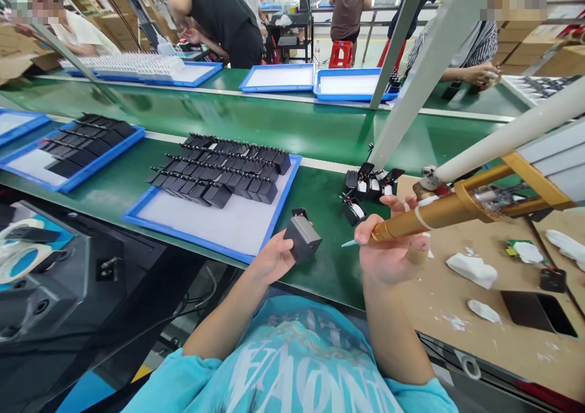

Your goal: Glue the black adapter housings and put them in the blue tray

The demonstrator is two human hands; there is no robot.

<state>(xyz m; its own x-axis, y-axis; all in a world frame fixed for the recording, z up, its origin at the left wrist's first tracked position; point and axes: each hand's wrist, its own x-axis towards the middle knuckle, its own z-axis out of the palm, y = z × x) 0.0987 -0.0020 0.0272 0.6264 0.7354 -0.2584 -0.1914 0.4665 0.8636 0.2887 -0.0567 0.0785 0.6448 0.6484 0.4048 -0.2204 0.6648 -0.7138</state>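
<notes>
My left hand (273, 261) is closed around a small black box-shaped housing (303, 240), held tilted over the front edge of the green bench. A gold dispensing gun (441, 215) is gripped in my right hand (388, 262). The gun's pale blue nozzle (350, 243) points left toward the housing, with a gap between them. Just beyond the nozzle, several black housings with raised lids and white material inside (365, 184) stand grouped on the bench. Left of my left hand, a blue-rimmed tray (192, 236) bears rows of similar black boxes (223, 172).
Another blue tray (70, 184) with black boxes sits further left. White lumps (471, 269) and a black open case (539, 312) lie on brown board (439, 303) at right. A slanted metal post (423, 72) rises beyond my right hand. Several people work across the bench.
</notes>
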